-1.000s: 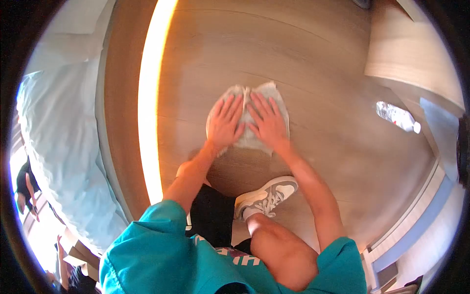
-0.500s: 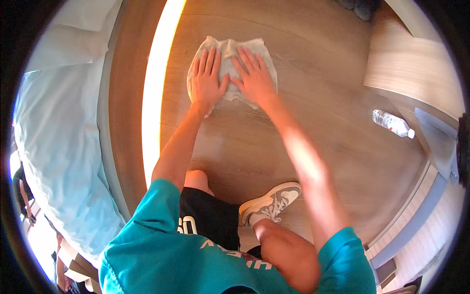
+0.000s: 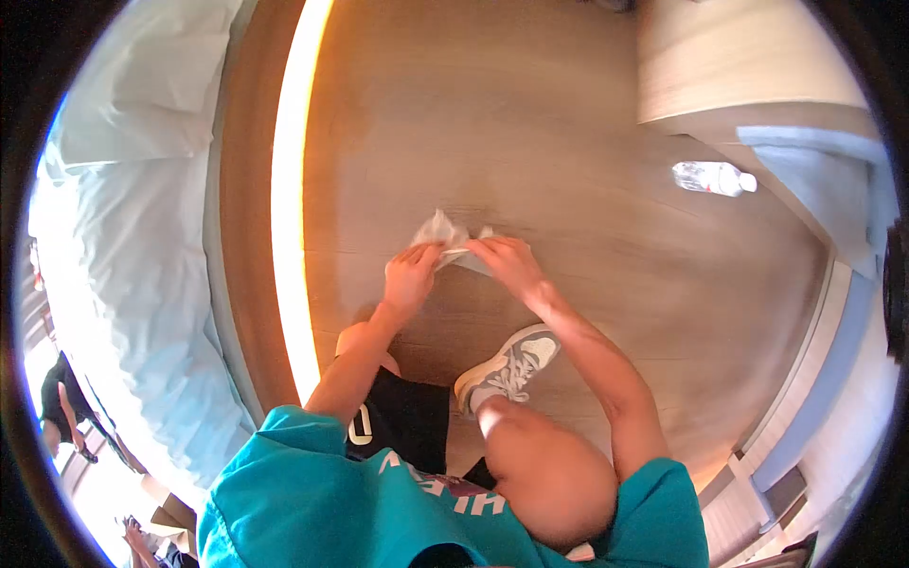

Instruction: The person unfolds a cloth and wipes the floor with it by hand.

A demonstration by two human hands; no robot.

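Observation:
A pale cloth (image 3: pixel 441 230) is bunched up between my two hands, close in front of my knees. My left hand (image 3: pixel 413 275) pinches its left part, fingers closed on the fabric. The right part is gripped by my right hand (image 3: pixel 507 265), whose fingers are curled over it. Some of the cloth sticks up beyond the fingers and is slightly blurred. Beneath lies the brown wood-look floor (image 3: pixel 473 123); whether the cloth touches it I cannot tell.
A clear plastic bottle (image 3: pixel 712 178) lies on the floor at right, near a wooden cabinet (image 3: pixel 748 57). Along the left runs a bed with white bedding (image 3: pixel 133 275). A bright light strip (image 3: pixel 289 180) crosses the floor. Other people (image 3: pixel 66 407) show at lower left.
The cloth was spread flat under both open palms farther out. Now my hands have drawn back toward my body and closed on it, gathering it up. The view has shifted too.

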